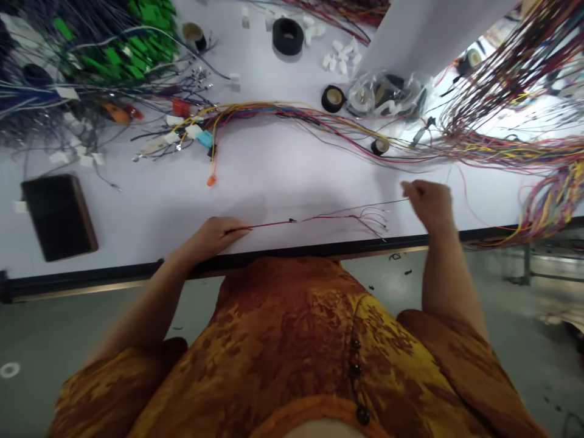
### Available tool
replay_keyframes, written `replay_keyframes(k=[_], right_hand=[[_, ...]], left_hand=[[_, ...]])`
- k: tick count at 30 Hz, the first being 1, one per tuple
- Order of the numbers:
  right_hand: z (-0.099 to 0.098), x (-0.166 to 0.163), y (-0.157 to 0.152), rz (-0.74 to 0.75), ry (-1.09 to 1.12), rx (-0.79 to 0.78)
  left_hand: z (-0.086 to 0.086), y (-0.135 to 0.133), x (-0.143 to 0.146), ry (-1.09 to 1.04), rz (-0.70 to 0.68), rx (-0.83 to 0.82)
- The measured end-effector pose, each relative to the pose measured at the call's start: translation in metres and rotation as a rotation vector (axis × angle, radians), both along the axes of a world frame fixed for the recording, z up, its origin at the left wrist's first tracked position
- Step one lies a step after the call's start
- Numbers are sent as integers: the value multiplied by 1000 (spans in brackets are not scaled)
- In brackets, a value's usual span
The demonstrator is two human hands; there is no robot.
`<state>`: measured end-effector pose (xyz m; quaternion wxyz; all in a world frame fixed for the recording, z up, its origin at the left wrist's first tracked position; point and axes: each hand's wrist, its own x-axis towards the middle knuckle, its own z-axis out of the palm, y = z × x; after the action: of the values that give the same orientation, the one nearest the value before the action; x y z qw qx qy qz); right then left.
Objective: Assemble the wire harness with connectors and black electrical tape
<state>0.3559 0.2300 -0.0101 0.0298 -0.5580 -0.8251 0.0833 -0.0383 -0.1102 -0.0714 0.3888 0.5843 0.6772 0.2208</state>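
Observation:
Near the table's front edge, my left hand point(223, 235) is closed around a thin bundle of red wires point(271, 224). The bundle runs to the right, with a small black piece of tape point(292, 220) partway along. Its far end fans out into several loose wire tips point(371, 218). Further right, my right hand point(429, 201) is closed in a pinch on a single thin dark wire point(390, 201), which stretches back toward the bundle. Beyond both hands lies a longer harness of yellow, red and blue wires point(274, 108) across the table.
A black phone-like device point(59, 216) lies at left. Green connectors point(137, 48) and dark wires fill the back left. Tape rolls point(288, 35), white connectors point(342, 56) and a plastic bag point(390, 94) sit at the back. Thick wire bundles point(515, 149) lie at right. A dark edge strip point(314, 250) borders the table.

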Motion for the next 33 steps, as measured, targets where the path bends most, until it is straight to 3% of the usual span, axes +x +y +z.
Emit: replay_keyframes(k=[3, 5, 6, 9, 11, 13, 16, 19, 25, 30, 33], right_hand=[[6, 24, 24, -99, -64, 236], [5, 7, 7, 49, 120, 215], [2, -10, -11, 186, 263, 145], [-15, -80, -78, 651, 470, -294], [-29, -121, -114, 805, 514, -458], [-40, -147, -133, 799, 552, -644], [-49, -156, -140, 602, 635, -937], [-51, -153, -140, 436, 696, -1072], [-61, -139, -136, 0, 848, -690], [-63, -71, -89, 140, 382, -304], [-57, -22, -51, 62, 262, -104]], left_hand=[[1, -2, 1, -10, 33, -17], [2, -2, 3, -11, 54, -11], [4, -1, 4, -9, 57, -3], [11, -2, 5, 12, 48, 41], [17, -3, 6, 48, 44, 75], [22, -6, 6, 92, 64, 114], [25, -11, 10, 159, 104, 164], [24, -13, 18, 224, 112, 183], [19, -19, 30, 312, 26, 164], [7, -33, 14, 454, -6, 112], [1, -39, 9, 496, -6, 106]])
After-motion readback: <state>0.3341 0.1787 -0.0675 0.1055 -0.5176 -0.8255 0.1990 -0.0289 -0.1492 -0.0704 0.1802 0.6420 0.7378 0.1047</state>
